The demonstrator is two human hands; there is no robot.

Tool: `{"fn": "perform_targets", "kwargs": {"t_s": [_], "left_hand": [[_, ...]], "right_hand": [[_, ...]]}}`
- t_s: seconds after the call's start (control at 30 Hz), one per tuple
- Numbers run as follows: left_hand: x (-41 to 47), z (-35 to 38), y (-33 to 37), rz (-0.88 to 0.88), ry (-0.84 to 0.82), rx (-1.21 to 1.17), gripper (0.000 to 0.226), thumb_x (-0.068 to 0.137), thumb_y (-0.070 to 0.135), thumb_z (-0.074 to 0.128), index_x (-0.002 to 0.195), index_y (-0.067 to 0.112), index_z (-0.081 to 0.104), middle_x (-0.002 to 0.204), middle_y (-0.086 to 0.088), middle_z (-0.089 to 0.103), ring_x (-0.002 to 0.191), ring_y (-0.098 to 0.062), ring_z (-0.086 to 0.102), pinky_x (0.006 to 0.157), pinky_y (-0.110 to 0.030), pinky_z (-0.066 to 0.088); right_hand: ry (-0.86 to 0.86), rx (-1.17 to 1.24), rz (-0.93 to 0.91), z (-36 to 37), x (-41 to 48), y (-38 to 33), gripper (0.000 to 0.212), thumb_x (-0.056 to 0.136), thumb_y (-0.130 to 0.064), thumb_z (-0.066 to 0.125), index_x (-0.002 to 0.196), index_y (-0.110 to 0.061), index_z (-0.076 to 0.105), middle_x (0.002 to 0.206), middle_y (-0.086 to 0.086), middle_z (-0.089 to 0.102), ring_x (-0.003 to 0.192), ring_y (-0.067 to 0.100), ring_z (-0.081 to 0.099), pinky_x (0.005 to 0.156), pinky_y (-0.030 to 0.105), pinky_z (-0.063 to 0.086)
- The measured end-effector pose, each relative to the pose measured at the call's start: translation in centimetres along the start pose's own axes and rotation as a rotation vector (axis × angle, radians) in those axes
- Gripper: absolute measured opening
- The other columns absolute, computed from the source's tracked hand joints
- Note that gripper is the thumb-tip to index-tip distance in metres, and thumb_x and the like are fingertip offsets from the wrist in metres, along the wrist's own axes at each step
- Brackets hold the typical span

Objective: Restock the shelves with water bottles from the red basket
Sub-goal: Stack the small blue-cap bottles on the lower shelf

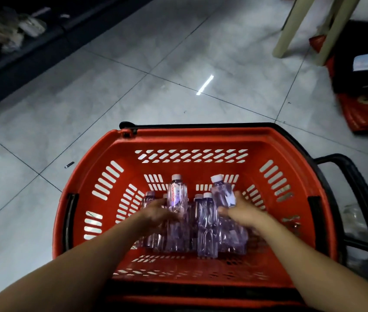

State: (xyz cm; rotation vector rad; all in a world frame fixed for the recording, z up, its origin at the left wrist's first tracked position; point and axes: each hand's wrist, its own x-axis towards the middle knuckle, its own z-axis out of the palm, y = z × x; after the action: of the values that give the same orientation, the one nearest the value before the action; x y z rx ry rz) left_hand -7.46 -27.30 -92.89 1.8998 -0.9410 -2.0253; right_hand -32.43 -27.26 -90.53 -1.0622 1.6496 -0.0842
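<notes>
Inside the red slotted plastic basket (201, 140), the left hand (156, 210) is gripping a clear white-capped water bottle (177, 192) and the right hand (242, 211) a tilted second bottle (222, 192). Lifting both straight up should spare the standing bottles (207, 221).

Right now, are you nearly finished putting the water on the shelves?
Not nearly. No water shows on the shelf yet. The left hand holds an upright bottle, the right hand a tilted bottle, both over the red basket. A cluster of bottles waits inside.
</notes>
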Motion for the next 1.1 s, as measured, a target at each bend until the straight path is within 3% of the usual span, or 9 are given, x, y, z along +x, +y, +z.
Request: {"fn": "perform_targets", "kwargs": {"t_s": [0.1,0.2,0.3,0.37,0.47,0.53,0.67,0.97,1.1], "left_hand": [[-2.2,1.7,2.5,0.123,-0.096,0.003,0.054,0.077,0.01,0.078,0.125,0.014,0.053,0.113,-0.011,0.071,0.101,-0.026,0.07,0.072,-0.04,0.057],[-4.8,2.8,4.9,0.267,-0.124,0.005,0.059,0.074,0.01,0.081,0.126,0.015,0.052,0.115,-0.011,0.07,0.104,-0.027,0.069,0.074,-0.041,0.057],[-8.2,4.2,7.5,0.39,-0.139,-0.02,0.066,0.068,0.011,0.082,0.127,0.014,0.052,0.122,-0.016,0.065,0.11,-0.033,0.065,0.086,-0.05,0.057],[-10.8,5.7,9.4,0.48,-0.168,-0.008,0.071,0.063,0.015,0.084,0.127,0.015,0.054,0.119,-0.013,0.067,0.11,-0.03,0.066,0.092,-0.054,0.054],[-14.9,9.3,11.9,0.634,-0.252,0.038,0.061,0.066,0.012,0.084,0.121,0.015,0.058,0.113,-0.01,0.071,0.103,-0.025,0.07,0.083,-0.039,0.058],[-17.6,12.1,12.9,0.732,-0.284,0.084,0.05,0.071,0.005,0.082,0.116,0.017,0.062,0.108,-0.007,0.073,0.099,-0.023,0.071,0.077,-0.033,0.06],[-22.4,18.1,13.8,0.859,-0.342,0.091,0.052,0.074,-0.01,0.076,0.121,0.002,0.059,0.115,-0.026,0.067,0.104,-0.038,0.067,0.089,-0.045,0.058],[-30.7,30.9,13.1,1.018,-0.568,0.105,0.054,0.074,-0.014,0.073,0.122,0.007,0.064,0.115,-0.022,0.067,0.089,-0.017,0.065,0.084,-0.034,0.057],[-33.6,36.6,11.6,1.057,-0.692,0.151,0.047,0.075,-0.012,0.073,0.117,0.008,0.066,0.099,-0.011,0.07,0.082,-0.01,0.066,0.071,-0.024,0.055]], "right_hand": [[-0.028,0.129,-0.111,0.2,-1.7,-1.0,0.07,0.096,-0.042,0.058,0.15,-0.023,0.019,0.146,0.002,0.045,0.109,0.013,0.054,0.076,0.025,0.045],[0.007,0.317,-0.196,-1.2,-3.3,-1.3,0.092,0.091,-0.052,0.059,0.157,-0.027,-0.001,0.164,0.0,0.016,0.146,0.023,0.026,0.115,0.044,0.028],[-0.01,0.525,-0.26,-4.1,-6.9,-1.3,0.127,0.071,-0.065,0.071,0.151,-0.03,-0.023,0.165,-0.004,-0.004,0.151,0.02,0.006,0.12,0.049,0.008],[-0.052,0.668,-0.322,-5.8,-10.3,-1.2,0.147,0.05,-0.069,0.083,0.151,-0.036,-0.018,0.165,-0.004,0.009,0.15,0.02,0.016,0.12,0.055,0.013],[0.047,0.75,-0.501,-7.4,-15.9,-0.1,0.111,0.052,-0.053,0.091,0.144,-0.035,0.032,0.138,-0.002,0.059,0.131,0.022,0.052,0.109,0.054,0.04],[0.193,0.796,-0.583,-8.2,-19.5,0.7,0.097,0.053,-0.04,0.094,0.132,-0.025,0.04,0.12,-0.002,0.07,0.114,0.021,0.065,0.09,0.041,0.056],[0.387,0.876,-0.671,-10.7,-26.7,2.8,0.086,0.052,-0.008,0.088,0.127,-0.019,0.047,0.116,0.01,0.071,0.103,0.026,0.07,0.08,0.043,0.059],[0.749,1.063,-0.853,-12.7,-39.6,11.5,0.045,0.073,-0.016,0.066,0.117,-0.017,0.063,0.106,0.005,0.075,0.093,0.021,0.072,0.079,0.038,0.059],[0.91,1.032,-0.816,-11.9,-44.5,15.4,0.07,0.064,-0.03,0.085,0.126,-0.014,0.058,0.115,0.01,0.072,0.105,0.03,0.069,0.09,0.048,0.055]]}}
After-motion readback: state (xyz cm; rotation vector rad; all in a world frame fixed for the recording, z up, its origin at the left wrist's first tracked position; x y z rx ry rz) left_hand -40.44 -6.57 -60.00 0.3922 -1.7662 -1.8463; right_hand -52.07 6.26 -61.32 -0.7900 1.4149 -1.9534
